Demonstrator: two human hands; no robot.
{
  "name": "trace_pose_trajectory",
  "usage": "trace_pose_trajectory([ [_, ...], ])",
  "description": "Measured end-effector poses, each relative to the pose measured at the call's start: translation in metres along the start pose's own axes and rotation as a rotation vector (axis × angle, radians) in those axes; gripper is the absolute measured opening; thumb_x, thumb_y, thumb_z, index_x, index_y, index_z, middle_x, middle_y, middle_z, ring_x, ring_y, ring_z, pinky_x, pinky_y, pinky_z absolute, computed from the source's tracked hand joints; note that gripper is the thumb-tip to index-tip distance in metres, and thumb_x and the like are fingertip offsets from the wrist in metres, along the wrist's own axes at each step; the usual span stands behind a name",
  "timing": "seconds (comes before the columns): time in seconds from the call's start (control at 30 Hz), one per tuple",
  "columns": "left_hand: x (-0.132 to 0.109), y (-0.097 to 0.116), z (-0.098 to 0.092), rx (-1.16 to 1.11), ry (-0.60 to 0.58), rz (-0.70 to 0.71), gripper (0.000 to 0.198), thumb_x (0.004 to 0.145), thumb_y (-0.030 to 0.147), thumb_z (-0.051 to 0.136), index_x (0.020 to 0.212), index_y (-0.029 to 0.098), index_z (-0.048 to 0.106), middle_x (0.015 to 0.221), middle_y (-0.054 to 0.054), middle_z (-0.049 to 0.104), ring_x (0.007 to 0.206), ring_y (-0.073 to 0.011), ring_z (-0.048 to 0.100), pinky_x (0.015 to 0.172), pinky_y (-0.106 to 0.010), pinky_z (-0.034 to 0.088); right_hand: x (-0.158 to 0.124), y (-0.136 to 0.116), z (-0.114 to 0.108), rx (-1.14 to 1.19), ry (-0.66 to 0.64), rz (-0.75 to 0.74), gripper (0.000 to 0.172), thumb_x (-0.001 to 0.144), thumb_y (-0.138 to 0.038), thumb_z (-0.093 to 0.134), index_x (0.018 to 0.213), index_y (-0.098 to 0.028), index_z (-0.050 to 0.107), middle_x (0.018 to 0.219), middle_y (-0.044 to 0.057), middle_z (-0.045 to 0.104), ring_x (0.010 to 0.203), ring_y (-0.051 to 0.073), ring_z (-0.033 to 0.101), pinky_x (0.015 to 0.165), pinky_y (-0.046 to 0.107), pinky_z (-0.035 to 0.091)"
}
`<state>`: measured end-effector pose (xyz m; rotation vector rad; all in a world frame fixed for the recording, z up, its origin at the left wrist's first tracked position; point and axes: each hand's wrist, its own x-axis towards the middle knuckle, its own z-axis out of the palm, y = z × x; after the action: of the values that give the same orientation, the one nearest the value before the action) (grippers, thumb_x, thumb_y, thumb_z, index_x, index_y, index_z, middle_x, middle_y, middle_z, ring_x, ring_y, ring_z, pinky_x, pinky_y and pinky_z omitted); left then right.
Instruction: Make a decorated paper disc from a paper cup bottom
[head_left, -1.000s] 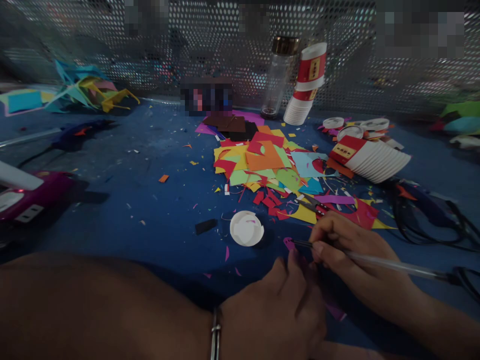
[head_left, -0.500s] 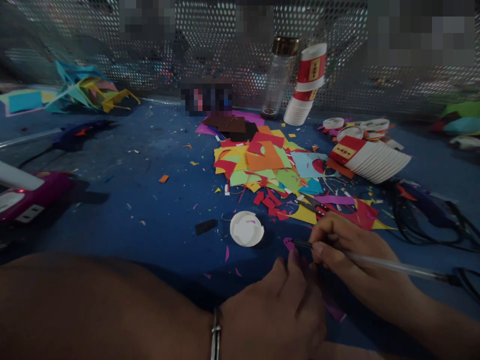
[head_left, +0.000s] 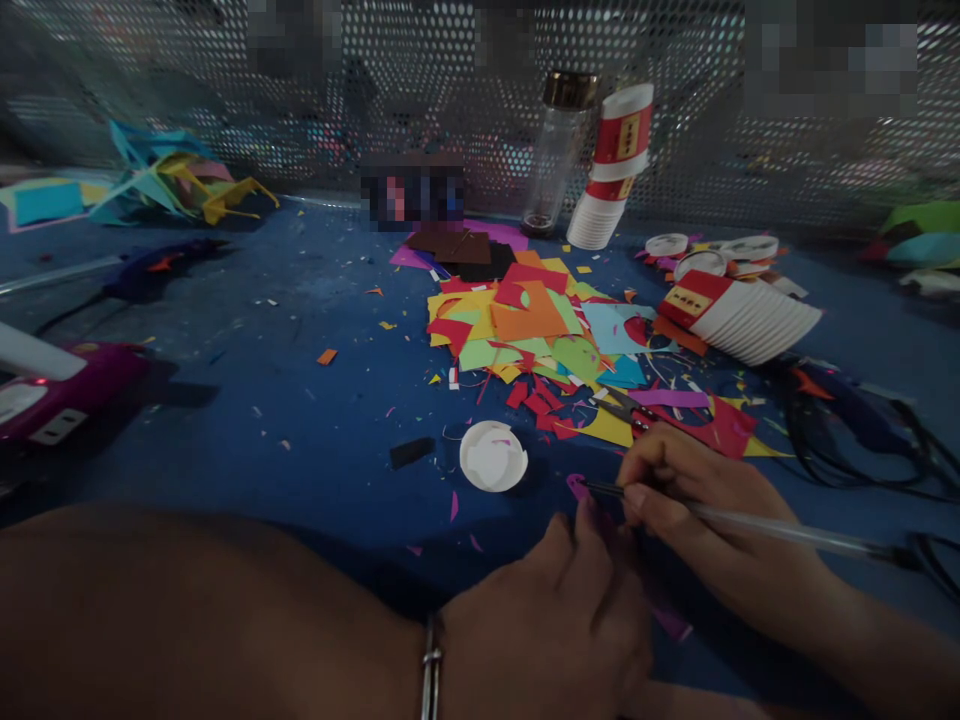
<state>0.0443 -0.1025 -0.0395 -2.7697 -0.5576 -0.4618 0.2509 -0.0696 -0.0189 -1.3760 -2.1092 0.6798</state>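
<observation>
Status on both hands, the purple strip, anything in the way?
Left hand on purple strip. Right hand gripping pen, tip at strip's far end. Nothing seen blocking the tip; scissors just beyond right hand.

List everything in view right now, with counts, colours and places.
strip: 1, purple, front right
pen: 1, clear, front right
dish: 1, white, front centre
scraps: many, mixed, across table
scissors: 1, dark, beyond pen
paper pile: many pieces, mixed, centre
bottle: 1, clear, brown cap, back
cup stacks: 2, red-white, standing at back, lying at right
rounds: about 3, white, behind lying stack
glue guns: 2, blue-orange, left and right
cable: count unclear, black, right
device: 1, purple-white, left edge
crafts: count unclear, blue-yellow, back left
far pieces: count unclear, green-blue, right edge
table: 1, blue, underneath
mesh: 1, grey, back
bracelet: 1, silver, left wrist
left hand: 1, on strip
right hand: 1, holding pen
</observation>
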Motion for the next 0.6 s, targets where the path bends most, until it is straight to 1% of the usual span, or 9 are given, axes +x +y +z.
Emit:
trace_pose_trajectory([
  [0.1, 0.0015, 0.0001, -0.0018, -0.005, 0.008, -0.019, 0.04, 0.106, 0.022, 0.041, 0.121, 0.019, 0.078, 0.125, -0.003, 0.078, 0.117, -0.0263, 0.073, 0.1, -0.036, 0.054, 0.0011, -0.0032, -0.0017, 0.012, -0.008, 0.01, 0.017, 0.093, -0.022, 0.05, 0.078, -0.024, 0.057, 0.059, -0.005, 0.061, 0.047, 0.01, 0.06, 0.044, 0.022, 0.043],
  [0.23, 0.0016, 0.0007, -0.0005, -0.014, 0.033, -0.017, 0.039, 0.105, 0.023, 0.042, 0.117, 0.02, 0.079, 0.122, -0.002, 0.079, 0.115, -0.0268, 0.074, 0.098, -0.037, 0.054, 0.0035, -0.0069, -0.0031, 0.019, -0.014, 0.024, 0.017, 0.092, -0.025, 0.05, 0.076, -0.024, 0.057, 0.057, -0.005, 0.06, 0.045, 0.011, 0.059, 0.042, 0.021, 0.043],
  [0.33, 0.0003, 0.0005, 0.0001, -0.004, 0.018, -0.007, 0.039, 0.106, 0.023, 0.041, 0.122, 0.017, 0.077, 0.125, -0.005, 0.078, 0.116, -0.027, 0.073, 0.1, -0.038, 0.053, 0.0039, -0.0066, -0.0021, 0.017, -0.016, 0.019, 0.017, 0.092, -0.023, 0.05, 0.077, -0.024, 0.057, 0.056, -0.005, 0.06, 0.045, 0.011, 0.059, 0.042, 0.021, 0.043],
  [0.4, -0.0009, 0.0006, 0.0, 0.004, -0.012, -0.002, 0.041, 0.106, 0.024, 0.04, 0.127, 0.012, 0.073, 0.129, -0.009, 0.076, 0.118, -0.0275, 0.072, 0.102, -0.038, 0.052, 0.0028, -0.0054, -0.0014, 0.019, -0.009, 0.014, 0.016, 0.092, -0.022, 0.05, 0.078, -0.024, 0.057, 0.057, -0.006, 0.06, 0.046, 0.01, 0.059, 0.043, 0.021, 0.043],
  [0.5, -0.002, 0.0012, 0.0007, 0.008, -0.026, -0.006, 0.043, 0.106, 0.024, 0.039, 0.132, 0.008, 0.07, 0.131, -0.014, 0.075, 0.118, -0.0279, 0.072, 0.103, -0.038, 0.051, 0.0007, -0.0044, -0.0016, 0.009, 0.0, 0.007, 0.017, 0.093, -0.021, 0.05, 0.078, -0.024, 0.057, 0.059, -0.006, 0.06, 0.047, 0.01, 0.059, 0.044, 0.021, 0.043],
  [0.6, -0.0019, 0.0019, 0.0023, -0.006, -0.017, 0.006, 0.042, 0.106, 0.025, 0.039, 0.13, 0.01, 0.071, 0.131, -0.013, 0.075, 0.118, -0.0287, 0.072, 0.103, -0.039, 0.051, 0.0009, -0.0054, -0.0029, 0.004, 0.001, 0.0, 0.017, 0.093, -0.022, 0.051, 0.078, -0.024, 0.057, 0.058, -0.006, 0.06, 0.047, 0.01, 0.059, 0.043, 0.021, 0.042],
])
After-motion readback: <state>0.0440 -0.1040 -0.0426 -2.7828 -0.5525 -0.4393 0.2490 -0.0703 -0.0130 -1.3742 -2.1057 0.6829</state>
